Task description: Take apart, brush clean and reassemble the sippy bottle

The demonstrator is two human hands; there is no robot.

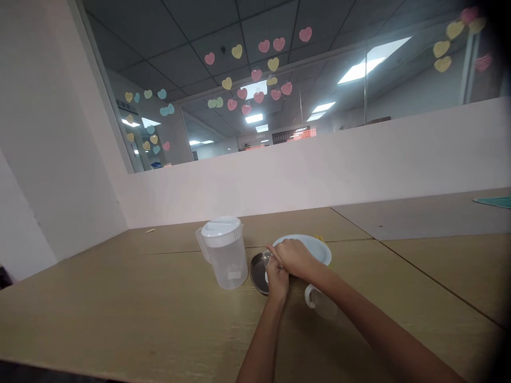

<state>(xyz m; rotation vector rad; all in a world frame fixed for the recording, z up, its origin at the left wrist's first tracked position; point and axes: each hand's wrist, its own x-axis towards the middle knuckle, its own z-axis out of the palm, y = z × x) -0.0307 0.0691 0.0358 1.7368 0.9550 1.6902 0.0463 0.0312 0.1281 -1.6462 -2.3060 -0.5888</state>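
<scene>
My left hand [278, 279] is closed around a small clear object [267, 255] that looks like plastic or glass; its kind is hard to make out. From above, my right hand [294, 256] closes over the same spot, fingers bent against the left hand. Below and to the left of them lies a dark round metal dish [257, 275], partly covered by my left hand. Behind my right hand sits a pale blue-white plate [319, 249]. Near my right forearm is a clear cup with a white handle [309, 296], partly hidden by the arm.
A translucent pitcher with a white lid [225, 252] stands upright left of the dish. Small yellow bits [319, 238] show behind the plate. A teal flat item [495, 201] lies at the far right. A wall [223, 189] with a window borders the table's [120, 308] back.
</scene>
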